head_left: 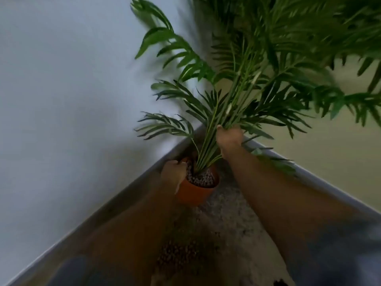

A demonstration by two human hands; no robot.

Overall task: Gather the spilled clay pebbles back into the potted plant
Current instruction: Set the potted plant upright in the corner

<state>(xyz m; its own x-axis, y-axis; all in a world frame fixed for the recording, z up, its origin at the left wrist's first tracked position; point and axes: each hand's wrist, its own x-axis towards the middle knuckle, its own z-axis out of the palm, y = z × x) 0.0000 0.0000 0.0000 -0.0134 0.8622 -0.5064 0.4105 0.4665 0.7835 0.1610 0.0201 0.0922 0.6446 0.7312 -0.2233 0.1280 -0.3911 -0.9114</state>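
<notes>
An orange pot (193, 193) stands on the carpet in the room corner, its top covered with clay pebbles (201, 178). A tall palm plant (237, 96) rises from it. My left hand (174, 172) grips the pot's rim on the left side. Higher up, my right hand (228, 137) is closed around the bundle of stems. A patch of spilled brown pebbles (177, 254) lies on the carpet near me, between my forearms. The picture is blurred.
Two walls meet behind the pot, a pale one (72, 100) on the left and a yellowish one (329, 162) on the right, each with a grey skirting board (123, 199). Fronds spread wide overhead. Speckled carpet (226, 213) covers the floor.
</notes>
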